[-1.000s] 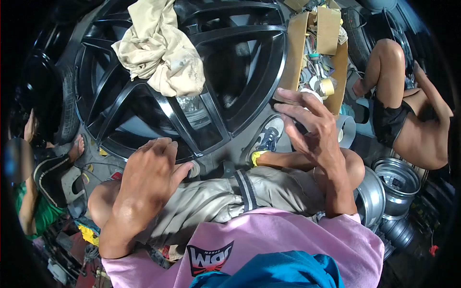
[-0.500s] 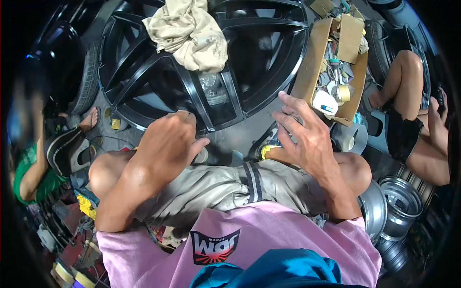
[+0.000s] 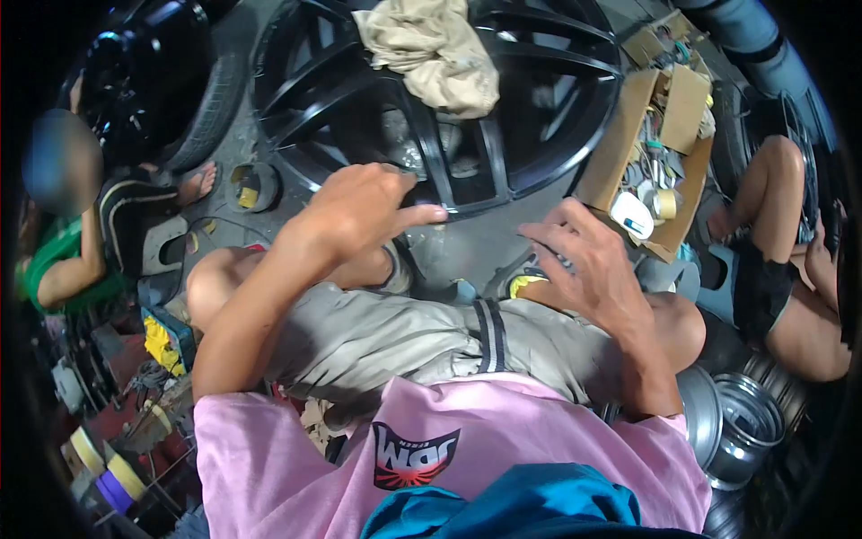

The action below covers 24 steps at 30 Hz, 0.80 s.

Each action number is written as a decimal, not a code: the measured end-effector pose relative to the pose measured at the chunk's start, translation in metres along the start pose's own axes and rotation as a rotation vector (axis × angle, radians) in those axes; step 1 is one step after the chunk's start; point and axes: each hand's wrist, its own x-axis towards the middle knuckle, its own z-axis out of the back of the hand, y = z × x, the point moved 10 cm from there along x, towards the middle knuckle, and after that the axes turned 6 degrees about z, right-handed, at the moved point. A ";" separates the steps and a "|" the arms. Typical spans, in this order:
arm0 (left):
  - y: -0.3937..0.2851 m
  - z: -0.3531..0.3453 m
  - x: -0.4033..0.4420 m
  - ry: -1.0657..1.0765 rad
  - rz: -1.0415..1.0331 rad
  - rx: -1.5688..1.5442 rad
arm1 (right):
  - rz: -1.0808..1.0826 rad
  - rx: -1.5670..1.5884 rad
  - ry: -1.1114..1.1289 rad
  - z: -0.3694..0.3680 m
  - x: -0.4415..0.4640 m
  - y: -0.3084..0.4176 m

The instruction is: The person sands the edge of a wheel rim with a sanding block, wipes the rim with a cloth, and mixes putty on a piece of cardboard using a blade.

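A large black spoked wheel rim (image 3: 467, 180) lies in front of me, with a crumpled beige cloth (image 3: 440, 63) draped on it. My left hand (image 3: 355, 211) is at the rim's near edge, its thumb stretched to the right. Its other fingers bend down and are mostly hidden behind the back of the hand; what they hold, if anything, does not show. To the right, apart from the rim, my right hand (image 3: 593, 260) hovers above my knee. Its fingers are loosely bent and apart, with nothing visible in them.
A cardboard box (image 3: 620, 135) of tools and tape rolls stands to the right of the rim. Silver wheels (image 3: 745, 422) lie at lower right. A person in green (image 3: 76, 265) sits at left; another person's bent leg (image 3: 781, 198) is at right. Tools (image 3: 135, 431) clutter the lower left.
The view has shifted, so the rim and cloth appear farther right. My left hand has moved right and up at the rim's edge. My right hand's raised fingers have bent inward.
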 end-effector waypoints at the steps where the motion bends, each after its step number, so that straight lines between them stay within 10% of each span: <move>1: -0.003 -0.003 -0.002 -0.016 -0.032 -0.007 | 0.001 0.016 -0.041 0.005 0.002 0.002; 24: 0.015 -0.008 0.024 -0.127 -0.048 -0.378 | 0.018 -0.035 -0.093 0.011 0.021 0.000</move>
